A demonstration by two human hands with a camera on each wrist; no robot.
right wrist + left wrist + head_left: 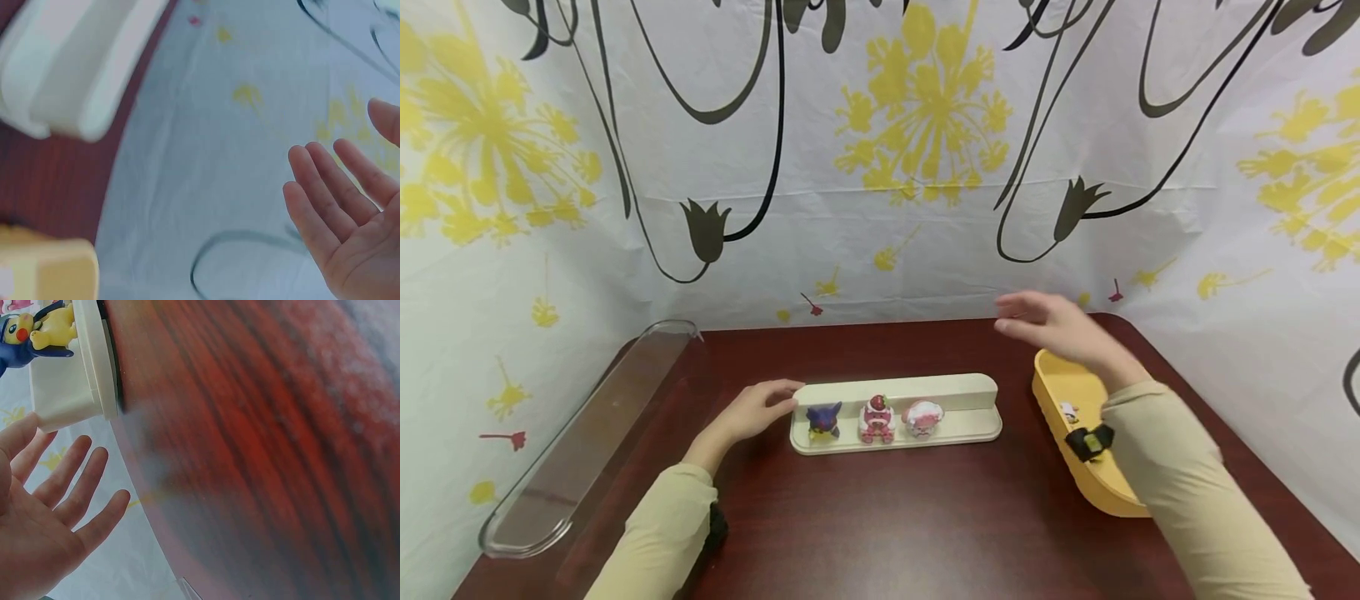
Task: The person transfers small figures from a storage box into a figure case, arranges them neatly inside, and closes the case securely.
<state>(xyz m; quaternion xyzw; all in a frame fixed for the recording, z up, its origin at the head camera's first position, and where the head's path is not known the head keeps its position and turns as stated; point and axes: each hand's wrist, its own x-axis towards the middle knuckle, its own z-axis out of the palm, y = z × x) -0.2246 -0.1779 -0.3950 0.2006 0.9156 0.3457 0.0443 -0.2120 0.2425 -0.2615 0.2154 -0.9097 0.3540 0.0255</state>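
Observation:
A cream display stand point(970, 429) with a raised back step sits mid-table. Three toy figures stand along its front: a yellow one in a dark blue costume point(823, 419), a pink one with a strawberry on top point(877, 421) and a white-and-pink one point(922, 419). My left hand point(751, 414) is at the stand's left end; in the left wrist view its thumb and forefinger tips are right at the corner, the other fingers point(81, 487) spread. My right hand point(1060, 332) is raised beyond the yellow tray point(1067, 457), its fingers point(331, 187) loosely extended and holding nothing.
The yellow tray on the right contains a small white figure point(1069, 412); my right sleeve point(1180, 467) hides part of the tray. A long clear plastic cover point(595, 433) lies along the left table edge. Patterned cloth point(850, 250) hangs behind the dark red table point(880, 525).

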